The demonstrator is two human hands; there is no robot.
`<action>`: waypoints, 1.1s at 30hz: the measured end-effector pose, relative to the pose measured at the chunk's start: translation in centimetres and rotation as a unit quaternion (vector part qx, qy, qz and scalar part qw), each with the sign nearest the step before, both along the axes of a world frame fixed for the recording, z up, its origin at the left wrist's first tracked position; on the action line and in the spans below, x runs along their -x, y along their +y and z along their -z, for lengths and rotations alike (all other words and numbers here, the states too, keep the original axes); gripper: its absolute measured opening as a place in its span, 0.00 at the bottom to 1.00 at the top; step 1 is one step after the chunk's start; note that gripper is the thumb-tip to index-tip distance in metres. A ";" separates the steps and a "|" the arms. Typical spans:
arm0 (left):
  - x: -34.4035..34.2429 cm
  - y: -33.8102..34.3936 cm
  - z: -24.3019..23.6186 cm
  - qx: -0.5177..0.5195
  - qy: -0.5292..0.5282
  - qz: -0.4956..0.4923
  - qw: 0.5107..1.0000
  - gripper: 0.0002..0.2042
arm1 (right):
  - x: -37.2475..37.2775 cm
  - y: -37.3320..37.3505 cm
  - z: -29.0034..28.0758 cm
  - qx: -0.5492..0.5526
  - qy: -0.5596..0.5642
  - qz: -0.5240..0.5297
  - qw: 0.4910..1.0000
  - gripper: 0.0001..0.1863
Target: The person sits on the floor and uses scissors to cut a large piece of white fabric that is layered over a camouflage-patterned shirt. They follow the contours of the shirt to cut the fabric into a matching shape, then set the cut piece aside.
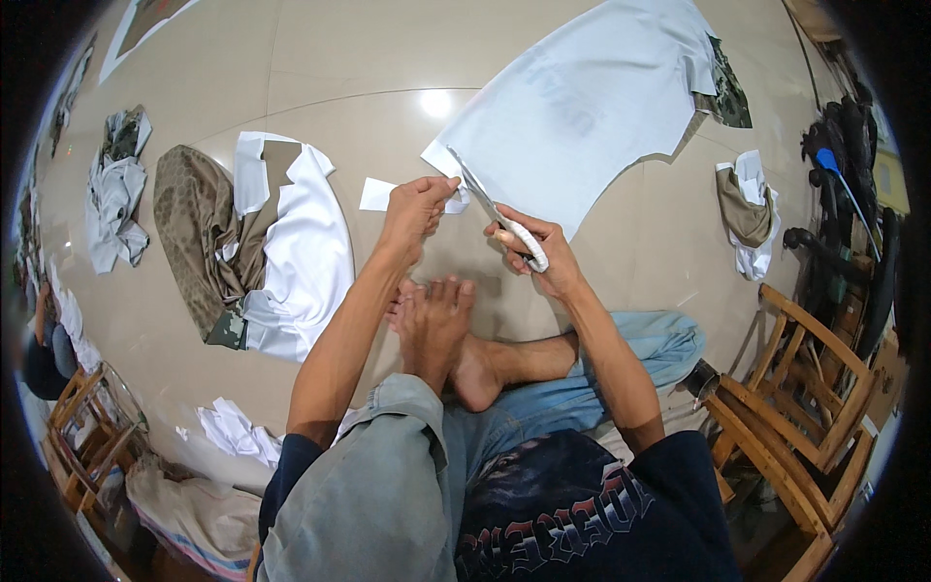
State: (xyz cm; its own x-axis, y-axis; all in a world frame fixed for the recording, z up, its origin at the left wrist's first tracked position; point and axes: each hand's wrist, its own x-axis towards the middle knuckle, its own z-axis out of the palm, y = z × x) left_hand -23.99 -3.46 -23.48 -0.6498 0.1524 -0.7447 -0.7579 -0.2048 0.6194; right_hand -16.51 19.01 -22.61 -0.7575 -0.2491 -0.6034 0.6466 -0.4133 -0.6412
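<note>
A large white fabric panel (582,116) lies on the tiled floor in front of me, with a camouflage-patterned piece (729,92) at its far right end. My right hand (548,254) is closed around a pair of scissors (477,190) whose handle looks wrapped in white. The blades point away and to the left, over the panel's near left edge. Just left of the blades, my left hand (419,213) pinches a narrow white fabric strip (458,202). Beside that hand, a small white fabric scrap (376,194) rests on the floor.
Brown patterned and white fabric (301,252) lies at left, with a grey-white bundle (116,209) beyond. A smaller brown-and-white bundle (747,209) is at right. White scraps (238,432) and a sack (189,509) lie near left. Wooden furniture (805,388) stands at right.
</note>
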 end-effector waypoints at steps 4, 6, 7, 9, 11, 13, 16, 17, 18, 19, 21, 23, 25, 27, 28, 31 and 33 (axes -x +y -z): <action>0.0 0.0 -0.5 0.005 -0.009 0.000 1.000 0.11 | 1.0 -0.1 -0.1 -0.021 -0.002 -0.018 1.000 0.30; 0.1 -0.2 -0.3 0.008 -0.009 0.019 1.000 0.12 | 1.4 0.2 -0.4 -0.029 -0.001 -0.034 0.999 0.30; 0.2 -0.3 -0.2 0.010 -0.009 0.028 1.000 0.12 | 1.6 0.4 -0.5 -0.029 0.001 -0.041 0.999 0.30; 0.1 -0.3 -0.2 0.009 -0.011 0.024 1.000 0.12 | 2.1 0.7 -0.8 -0.033 0.001 -0.053 0.998 0.31; 0.1 -0.2 -0.4 0.009 -0.011 0.018 1.000 0.12 | 2.4 0.9 -0.9 -0.043 -0.002 -0.063 0.997 0.31; 0.1 0.0 -0.7 0.012 -0.010 0.008 1.000 0.11 | 2.6 1.2 -0.7 -0.054 0.009 -0.080 0.995 0.30; 0.1 -0.1 -0.6 0.006 -0.006 0.003 1.000 0.11 | 3.5 1.5 -0.8 -0.049 0.026 -0.093 0.994 0.30; 0.1 0.0 -0.5 0.008 -0.005 0.003 1.000 0.11 | 3.8 1.6 -0.8 -0.044 0.027 -0.095 0.994 0.30; 0.1 0.1 -0.4 0.009 -0.004 0.004 1.000 0.11 | 4.2 1.5 -0.6 -0.051 0.029 -0.099 0.993 0.30; 0.1 0.1 -0.4 0.011 -0.004 0.004 1.000 0.11 | 4.6 1.3 -0.5 -0.058 0.031 -0.102 0.993 0.30; 0.1 0.0 -0.4 0.011 -0.002 0.006 1.000 0.11 | 5.2 1.1 -0.5 -0.067 0.034 -0.112 0.991 0.30; 0.1 0.0 -0.4 0.010 -0.003 0.007 1.000 0.11 | 5.7 1.0 -0.6 -0.074 0.030 -0.123 0.989 0.30; 0.1 -0.1 -0.4 0.008 -0.006 0.009 1.000 0.11 | 6.1 1.2 -0.8 -0.079 0.026 -0.131 0.988 0.30; 0.2 0.0 -0.6 0.008 -0.004 0.012 1.000 0.11 | 6.3 1.6 -0.7 -0.083 0.023 -0.140 0.986 0.29; 0.2 0.1 -0.8 0.008 -0.003 0.014 1.000 0.11 | 6.5 1.8 -0.7 -0.084 0.023 -0.145 0.986 0.29; 0.1 0.1 -0.7 0.014 -0.006 0.009 1.000 0.11 | 7.5 1.8 -1.8 -0.121 0.030 -0.183 0.975 0.30; -0.1 -0.3 -0.6 0.051 0.006 0.071 0.996 0.11 | 8.3 1.8 -2.6 -0.125 0.027 -0.205 0.970 0.31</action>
State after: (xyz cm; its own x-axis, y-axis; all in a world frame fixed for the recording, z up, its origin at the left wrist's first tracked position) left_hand -23.89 -3.78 -22.90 -0.6368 0.1671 -0.7527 -0.7666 -0.0319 0.6414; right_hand -24.81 20.85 -20.06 -0.6583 -0.3873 -0.6454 0.6860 0.0442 -0.7262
